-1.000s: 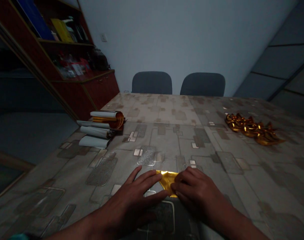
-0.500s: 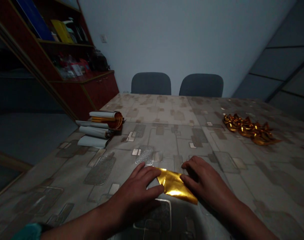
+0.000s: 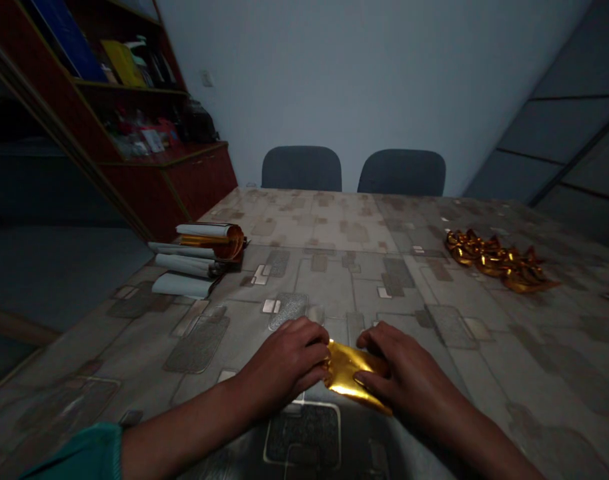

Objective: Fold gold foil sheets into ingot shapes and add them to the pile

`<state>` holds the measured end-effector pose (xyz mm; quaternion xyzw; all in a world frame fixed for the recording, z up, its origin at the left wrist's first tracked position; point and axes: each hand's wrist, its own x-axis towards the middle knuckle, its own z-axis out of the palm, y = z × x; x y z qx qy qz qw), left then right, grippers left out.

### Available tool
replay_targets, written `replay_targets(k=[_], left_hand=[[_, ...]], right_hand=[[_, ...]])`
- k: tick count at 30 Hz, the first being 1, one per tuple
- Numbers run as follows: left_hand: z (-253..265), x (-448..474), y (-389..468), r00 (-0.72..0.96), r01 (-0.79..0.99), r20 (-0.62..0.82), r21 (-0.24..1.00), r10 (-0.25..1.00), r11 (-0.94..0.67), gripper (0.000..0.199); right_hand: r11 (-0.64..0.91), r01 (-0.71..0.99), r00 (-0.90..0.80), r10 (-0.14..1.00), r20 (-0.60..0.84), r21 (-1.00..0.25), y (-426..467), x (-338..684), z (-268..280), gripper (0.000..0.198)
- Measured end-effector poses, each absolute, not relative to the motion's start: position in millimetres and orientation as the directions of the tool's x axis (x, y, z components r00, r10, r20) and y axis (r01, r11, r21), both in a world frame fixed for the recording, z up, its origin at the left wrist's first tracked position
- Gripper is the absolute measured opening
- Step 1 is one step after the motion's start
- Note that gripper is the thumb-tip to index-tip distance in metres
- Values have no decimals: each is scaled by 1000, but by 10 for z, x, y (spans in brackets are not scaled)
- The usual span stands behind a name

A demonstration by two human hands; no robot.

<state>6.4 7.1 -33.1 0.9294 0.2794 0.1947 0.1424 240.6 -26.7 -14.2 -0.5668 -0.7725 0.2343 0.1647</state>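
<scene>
One curled left hand (image 3: 295,357), arched right hand (image 3: 407,367), gold foil (image 3: 348,369) between

The foil (image 3: 347,369) lies between the left grip (image 3: 295,360) at its 9 o'clock and the right grip (image 3: 407,368) at its 3. From it, on the tabletop (image 3: 334,227), the paper stack (image 3: 185,265) lies at 10 o'clock, the folded pieces (image 3: 491,261) at 2. Past the far edge stand two chairs (image 3: 301,168) around 12, the wall (image 3: 384,80) behind; the cabinet (image 3: 199,183) is at 11.
</scene>
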Motion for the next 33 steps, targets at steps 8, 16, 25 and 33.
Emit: replay_targets(k=[8,16,25,33], left_hand=[[-378,30,162,768,475,337,269,544,-838,17],[-404,-34,187,671,556,341,355,658,-751,34],[-364,-100,212,560,448,355,631,749,-634,54],[-301,-62,196,530,494,462,513,711,-701,52]], right_hand=[[182,811,-281,955,-97,-556,-265,2401,-157,22],[395,657,-338,916,217,-642,-229,2268,-294,17],[391,566,-292,918,267,-726,-251,2227,-343,8],[182,480,-167,979,115,-858,-183,2237,-258,28]])
